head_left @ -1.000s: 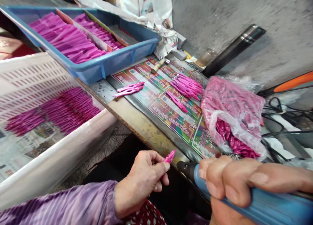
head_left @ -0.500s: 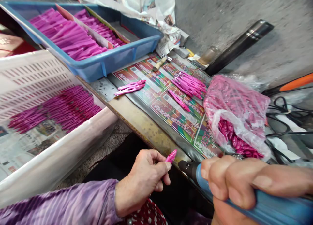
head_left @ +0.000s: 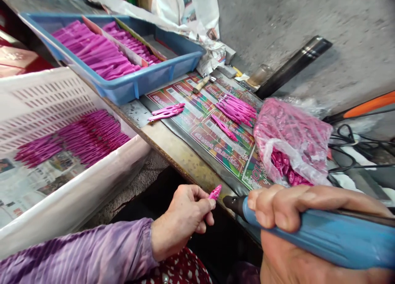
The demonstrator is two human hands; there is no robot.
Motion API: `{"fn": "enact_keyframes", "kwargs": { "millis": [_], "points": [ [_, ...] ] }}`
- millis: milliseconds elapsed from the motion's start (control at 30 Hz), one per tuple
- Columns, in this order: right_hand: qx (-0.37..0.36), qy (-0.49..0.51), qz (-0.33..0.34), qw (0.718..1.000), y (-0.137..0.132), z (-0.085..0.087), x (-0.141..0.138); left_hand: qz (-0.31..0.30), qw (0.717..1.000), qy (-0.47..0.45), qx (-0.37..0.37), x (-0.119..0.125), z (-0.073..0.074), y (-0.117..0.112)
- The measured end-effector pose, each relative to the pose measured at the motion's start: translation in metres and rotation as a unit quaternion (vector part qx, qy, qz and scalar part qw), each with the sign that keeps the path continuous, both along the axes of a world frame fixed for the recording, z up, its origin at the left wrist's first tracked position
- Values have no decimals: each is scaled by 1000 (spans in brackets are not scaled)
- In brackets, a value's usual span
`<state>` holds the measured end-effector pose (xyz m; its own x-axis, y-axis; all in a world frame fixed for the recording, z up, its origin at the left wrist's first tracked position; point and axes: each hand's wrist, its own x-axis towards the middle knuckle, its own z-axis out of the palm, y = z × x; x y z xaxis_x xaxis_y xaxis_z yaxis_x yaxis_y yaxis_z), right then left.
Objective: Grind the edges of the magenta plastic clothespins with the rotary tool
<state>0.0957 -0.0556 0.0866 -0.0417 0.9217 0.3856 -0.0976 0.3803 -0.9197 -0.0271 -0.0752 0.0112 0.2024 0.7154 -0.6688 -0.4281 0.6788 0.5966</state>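
Note:
My left hand (head_left: 182, 214) pinches a small pink plastic piece (head_left: 215, 192) between thumb and fingertips, with most of the piece hidden by the fingers. My right hand (head_left: 286, 210) is wrapped around a blue handheld rotary tool (head_left: 321, 234). The tool's black nose (head_left: 233, 202) points left, close to the pink piece but apart from it. Beyond the hands, a printed mat (head_left: 222, 140) on the bench holds loose pink pieces (head_left: 236, 110) in a heap, with a few others lying apart. A clear plastic bag of pink pieces (head_left: 291, 142) sits to the mat's right.
A blue divided tray (head_left: 123, 76) of pink pieces stands at the back left of the bench. Below it, a white perforated crate (head_left: 58, 99) lined with newspaper holds more. Black cables (head_left: 342, 140) and an orange-handled tool (head_left: 370, 105) lie right; a concrete wall rises behind.
Both hands have shifted slightly up in view, and the blue tool now lies more level in my right hand. The pink piece stays in my left hand; the bench items look unmoved.

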Motion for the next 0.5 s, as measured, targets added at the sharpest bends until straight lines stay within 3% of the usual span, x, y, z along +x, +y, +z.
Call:
{"fn": "enact_keyframes", "kwargs": {
  "millis": [333,500],
  "points": [
    [-11,20,38,999,-2,7,-7,-4,1000,-4,8,-1,-3,1],
    [-18,6,5,1000,-1,7,-11,-5,1000,-4,-1,-1,-1,1]
  ]
}}
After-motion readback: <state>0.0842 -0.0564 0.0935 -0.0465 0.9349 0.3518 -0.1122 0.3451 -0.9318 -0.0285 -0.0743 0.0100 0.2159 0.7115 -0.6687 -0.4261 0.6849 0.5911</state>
